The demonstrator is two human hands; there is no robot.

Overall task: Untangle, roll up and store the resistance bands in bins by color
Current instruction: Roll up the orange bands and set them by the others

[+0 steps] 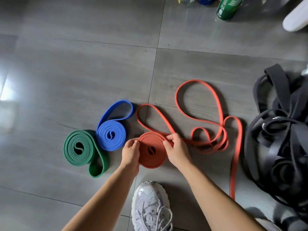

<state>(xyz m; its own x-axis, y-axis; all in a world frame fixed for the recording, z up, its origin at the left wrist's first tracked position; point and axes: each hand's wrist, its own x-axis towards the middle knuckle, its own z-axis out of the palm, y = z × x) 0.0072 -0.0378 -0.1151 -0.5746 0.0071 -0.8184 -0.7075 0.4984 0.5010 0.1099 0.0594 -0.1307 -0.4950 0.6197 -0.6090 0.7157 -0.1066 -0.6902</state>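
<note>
Between left grip and right grip sits the red coil — pinched.

- We log the floor: grey tiles with thin joints.
- Green band, rolled with a loose tail, lies well left of the left hand.
- Blue band, rolled, lies beyond and left of that hand, just beside the green band.
- Red band: loose loops spread beyond and right of the right hand.
- Black bands, a tangled heap, far right of the right hand.
- Shoe, nearer us than both hands.
- Green bottle, far beyond the right hand.
</note>
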